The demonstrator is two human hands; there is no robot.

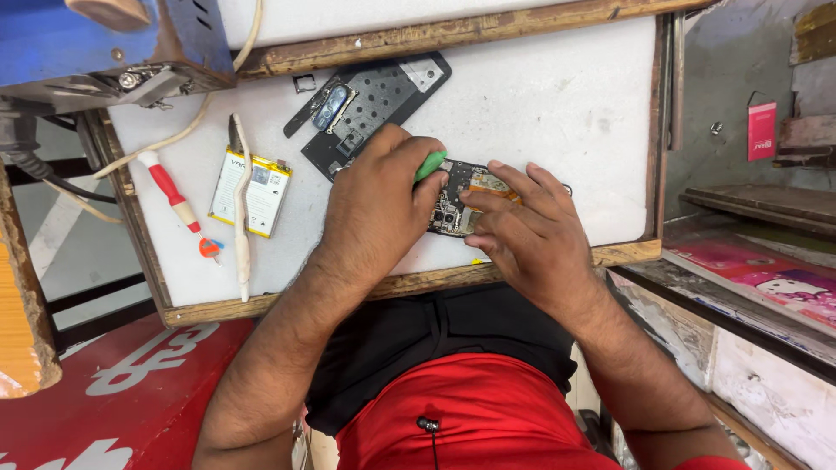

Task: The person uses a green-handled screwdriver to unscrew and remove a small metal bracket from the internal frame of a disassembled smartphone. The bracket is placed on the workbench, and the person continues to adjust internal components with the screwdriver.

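The opened smartphone with its dark circuit boards and orange-gold parts exposed (460, 202) is lying flat on the white worktop with a worn wooden frame (540, 96), its long axis apparently running from the upper right down toward the left, though the hands are covering too much of it to be sure. Its camera modules are showing at the nearer end, small and round among black shielding. The left hand (374, 209) is curling closed around a small tool with a green plastic handle (429, 165), whose tip is pointing down at the phone's upper edge. The right hand (527, 235) is pressing down on the phone from the right, fingers (488, 202) bent and spread over the board, pinning it. The phone is sitting between the two hands, near the worktop's front edge. Farther back a black perforated back panel with a camera window (374, 109) is lying tilted; to the left a yellow-and-white flat battery (252, 191), a white brush (241, 209) and a red-handled screwdriver (178, 204) are resting.
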